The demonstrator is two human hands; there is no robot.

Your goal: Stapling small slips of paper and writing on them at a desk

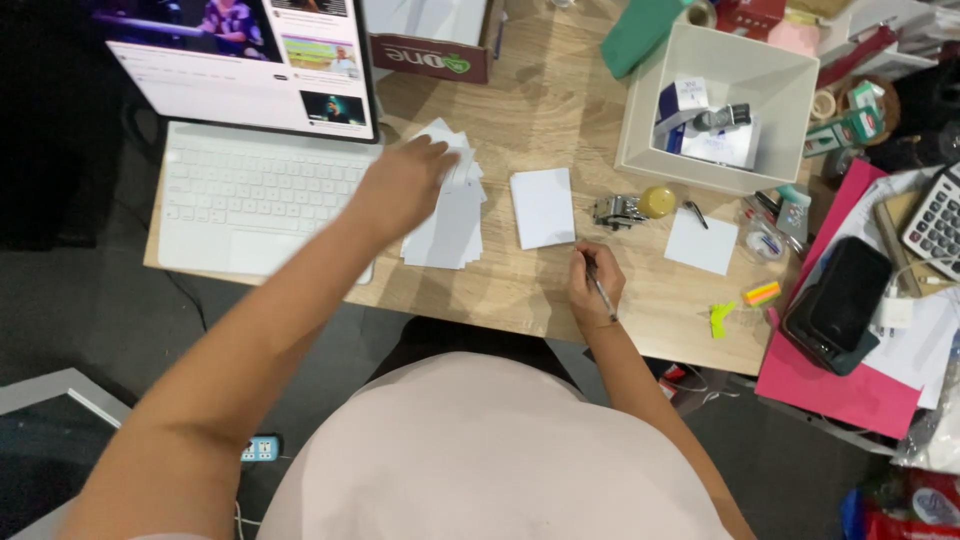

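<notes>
My left hand [402, 186] reaches forward and rests palm down on a loose stack of white cards [452, 215] beside the keyboard. My right hand [596, 282] sits near the desk's front edge, fingers closed around a pen [601, 291] that points back toward me. A single white card [543, 207] lies flat just in front of the right hand. Another white card [702, 241] lies further right.
A white keyboard [250, 195] and tablet screen [250, 60] stand at the left. A white box [728, 100] of small items sits at the back right. A small metal stamp and yellow ball [636, 207], sticky notes [762, 293], a phone [838, 303], a calculator [938, 220] and pink folder [835, 385] crowd the right.
</notes>
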